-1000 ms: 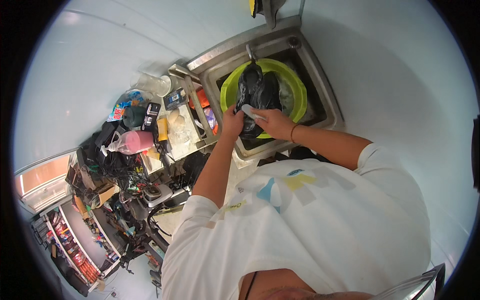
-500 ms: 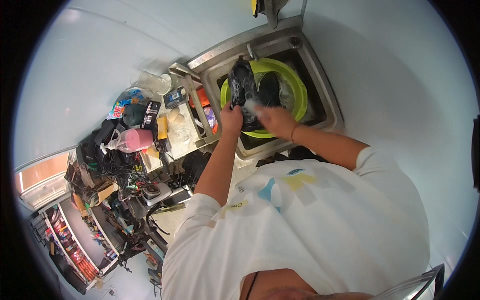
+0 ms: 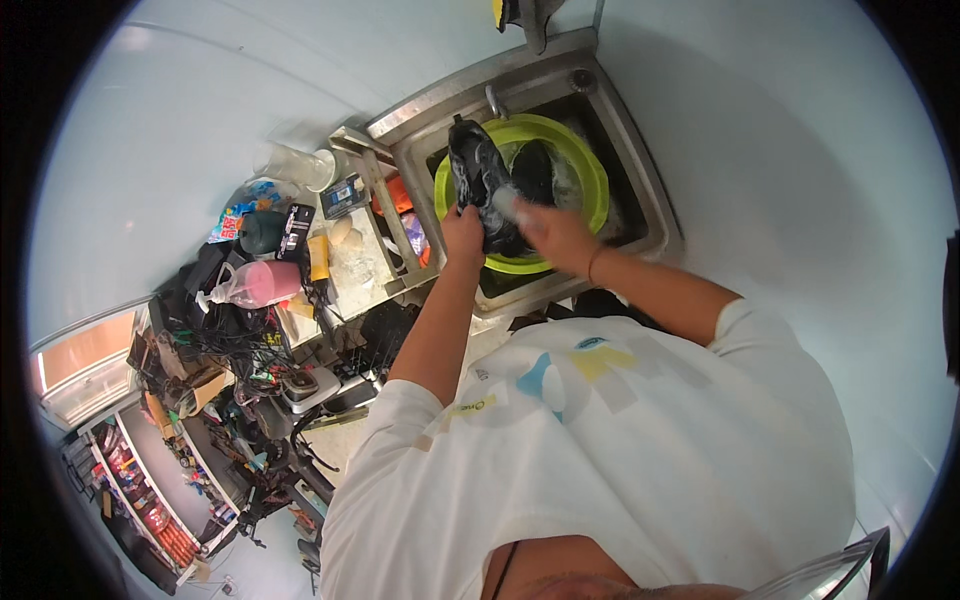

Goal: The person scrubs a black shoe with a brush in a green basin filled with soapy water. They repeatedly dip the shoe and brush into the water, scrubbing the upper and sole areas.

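My left hand (image 3: 464, 238) grips a black shoe (image 3: 474, 160) streaked with white suds, at its near left side. The shoe is tilted, its far end reaching past the rim of a lime-green basin (image 3: 599, 190). Closed around a pale brush (image 3: 507, 204), smeared by motion, my right hand (image 3: 562, 240) presses it against the shoe's right side. The brush's bristles cannot be made out. A second black shoe (image 3: 533, 170) rests in the foamy water of the basin, just right of the held one, its near end hidden by my right hand.
The basin sits in a steel sink (image 3: 648, 165) with a tap (image 3: 494, 100) at its far side. On the left, a cluttered table (image 3: 360, 272) carries a pink pump bottle (image 3: 262, 284), a yellow tube (image 3: 318, 257) and a clear plastic jug (image 3: 290, 165). Walls stand close at right and behind.
My right hand and the brush have shifted slightly along the shoe. The held shoe has tipped a little to the left, still in my left hand. The whole view has shifted slightly.
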Action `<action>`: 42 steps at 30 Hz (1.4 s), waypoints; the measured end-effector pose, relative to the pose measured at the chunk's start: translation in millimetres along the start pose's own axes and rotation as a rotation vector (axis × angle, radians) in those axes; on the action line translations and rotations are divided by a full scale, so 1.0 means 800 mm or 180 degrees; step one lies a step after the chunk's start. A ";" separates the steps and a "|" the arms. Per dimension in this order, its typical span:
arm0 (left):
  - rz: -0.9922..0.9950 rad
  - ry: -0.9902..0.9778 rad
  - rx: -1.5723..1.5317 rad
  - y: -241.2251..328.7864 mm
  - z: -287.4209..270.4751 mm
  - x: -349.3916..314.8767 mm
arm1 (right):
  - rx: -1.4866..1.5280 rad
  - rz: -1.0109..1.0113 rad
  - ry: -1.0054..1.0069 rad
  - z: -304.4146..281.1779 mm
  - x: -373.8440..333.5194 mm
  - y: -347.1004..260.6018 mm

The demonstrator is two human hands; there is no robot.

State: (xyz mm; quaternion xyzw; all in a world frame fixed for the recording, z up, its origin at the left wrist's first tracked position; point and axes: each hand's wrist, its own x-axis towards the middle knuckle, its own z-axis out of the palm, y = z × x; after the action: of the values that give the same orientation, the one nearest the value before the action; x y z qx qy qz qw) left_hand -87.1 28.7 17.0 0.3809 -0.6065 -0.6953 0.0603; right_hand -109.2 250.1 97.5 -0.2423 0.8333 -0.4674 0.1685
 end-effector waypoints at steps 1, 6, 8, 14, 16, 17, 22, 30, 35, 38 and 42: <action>-0.0028 -0.0042 -0.0032 0.000 -0.005 0.000 | 0.0002 -0.0136 -0.0132 0.009 -0.017 -0.014; -0.0066 -0.0750 0.0153 0.014 -0.010 -0.025 | 0.0199 0.0212 0.0514 -0.021 0.046 0.046; -0.0940 -0.0525 -0.0764 0.023 -0.002 -0.033 | 0.0302 -0.0242 0.0382 -0.014 0.020 0.017; -0.1118 -0.1288 -0.0736 0.020 -0.014 -0.058 | -0.0183 0.0260 0.0389 -0.046 0.060 0.032; -0.1228 -0.1353 -0.0931 -0.003 -0.028 -0.044 | -0.0220 -0.0126 0.0177 -0.021 0.033 0.025; -0.1120 -0.1312 -0.0708 0.006 -0.030 -0.044 | -0.0246 -0.0307 0.0085 -0.014 0.025 0.023; -0.0939 -0.1380 -0.0136 0.026 -0.035 -0.062 | -0.0581 0.0353 0.0302 -0.041 0.070 0.064; 0.0584 -0.1116 0.1836 0.054 -0.029 -0.057 | -0.0091 -0.0848 0.0417 -0.036 0.035 -0.004; 0.1570 -0.0873 0.2747 0.061 -0.016 -0.072 | -0.0748 -0.0082 0.0338 -0.033 0.087 0.046; 0.1792 -0.0693 0.3041 0.055 -0.011 -0.070 | -0.0622 -0.0190 -0.0057 -0.005 0.052 0.021; 0.1664 -0.0833 0.3312 0.068 -0.015 -0.083 | -0.0677 0.0297 0.0159 -0.029 0.083 0.055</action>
State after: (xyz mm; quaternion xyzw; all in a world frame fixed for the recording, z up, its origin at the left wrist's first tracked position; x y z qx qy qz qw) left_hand -54.1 41.4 96.0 0.1097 -0.9435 -0.3100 -0.0403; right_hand -186.8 248.6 67.9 -0.2080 0.8926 -0.3738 0.1426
